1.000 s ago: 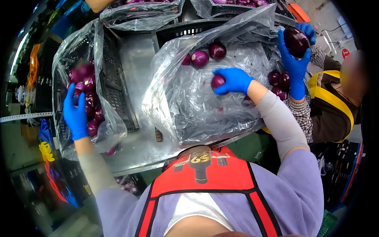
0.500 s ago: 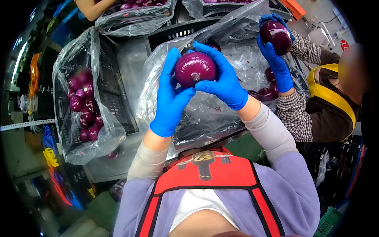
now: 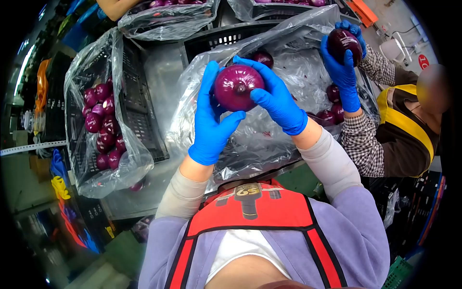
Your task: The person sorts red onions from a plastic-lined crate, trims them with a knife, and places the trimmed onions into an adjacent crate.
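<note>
Between my two blue-gloved hands is a shiny red onion, its pointed end turned up toward me. My left hand cups it from the left and below, thumb along its lower edge. On the other side my right hand grips it, with the thumb against its right side and the fingers behind, partly hidden. Both hands are above a crate lined with a clear plastic bag. Inside that crate lie another red onion at the back and several more onions at the right.
On the left stands a black crate lined with plastic, holding several red onions. A co-worker at the right holds a dark red onion in blue gloves. More bagged onions are at the back, near another person's arm.
The onion has tilted in my hands, so its pointed end faces me more. My right thumb has shifted up its side. The co-worker's onion has moved slightly right.
</note>
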The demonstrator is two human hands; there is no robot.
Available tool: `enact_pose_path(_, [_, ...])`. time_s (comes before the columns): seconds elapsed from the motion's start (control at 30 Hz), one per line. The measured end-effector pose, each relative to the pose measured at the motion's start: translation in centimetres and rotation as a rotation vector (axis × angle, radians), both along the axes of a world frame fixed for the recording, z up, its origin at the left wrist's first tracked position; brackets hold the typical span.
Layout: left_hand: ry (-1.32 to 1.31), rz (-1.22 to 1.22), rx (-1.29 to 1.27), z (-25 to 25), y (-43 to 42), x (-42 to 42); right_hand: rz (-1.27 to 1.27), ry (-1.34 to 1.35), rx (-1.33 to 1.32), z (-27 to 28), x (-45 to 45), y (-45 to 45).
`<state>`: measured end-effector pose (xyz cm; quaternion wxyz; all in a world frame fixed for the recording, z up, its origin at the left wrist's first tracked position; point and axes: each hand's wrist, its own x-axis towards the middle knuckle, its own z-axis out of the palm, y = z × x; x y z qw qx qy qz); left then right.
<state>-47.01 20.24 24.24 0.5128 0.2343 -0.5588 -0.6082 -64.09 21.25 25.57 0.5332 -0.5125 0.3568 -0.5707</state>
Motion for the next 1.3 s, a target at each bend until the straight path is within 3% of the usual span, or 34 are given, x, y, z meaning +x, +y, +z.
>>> enact_pose_path(0.13, [0.095,0.0,0.072,-0.3,-0.5,0.3,0.069,-0.086,0.008,0.1,0.1,0.1])
enact_pose_path(0.2, [0.162,-0.004,0.143,-0.5,-1.0,0.5,0.052,-0.007,0.004,0.4,0.1,0.4])
enact_pose_path(0.27, [0.276,-0.046,0.463,-0.5,-1.4,0.7,0.034,0.073,0.001,0.8,0.0,0.5])
enact_pose_path(0.37, [0.339,-0.172,0.558,-1.3,-2.0,1.4,-0.039,0.116,0.18,1.1,-0.2,0.4])
enact_pose_path(0.47, [0.331,-0.209,0.646,-0.2,-1.9,1.0,-0.108,0.081,0.118,0.2,-0.4,0.0])
enact_pose_path(0.77, [0.204,-0.197,0.617,-0.4,-1.8,0.1,-0.187,0.445,-0.346,-0.1,1.3,0.3])
enact_pose_path(0.87, [0.093,-0.17,0.582,-0.9,-1.6,0.4,-0.144,0.257,-0.14,-0.1,0.5,0.0])
enact_pose_path(0.93, [0.025,-0.152,0.552,-1.4,-1.3,0.8,-0.016,-0.17,0.221,-0.5,-0.3,-0.6])
enact_pose_path(1.0, [0.049,-0.068,0.445,-2.0,-1.1,1.0,0.062,-0.298,0.238,-0.4,-0.5,-0.5])
enact_pose_path(1.07, [0.115,-0.089,0.4,-2.4,-1.2,0.9,0.154,-0.59,0.363,-1.0,-0.7,-0.6])
enact_pose_path(1.13, [-0.042,0.178,0.332,-0.9,-0.7,0.3,0.147,-0.653,0.411,-1.0,-0.7,-0.8])
enact_pose_path(1.17, [0.068,0.119,0.275,-1.5,-0.9,0.4,0.233,-0.643,0.429,-0.9,-0.8,-0.8])
enact_pose_path(1.3, [0.059,0.141,0.177,-0.3,-0.9,-0.3,0.383,-0.729,0.505,-1.4,-0.4,-1.0])
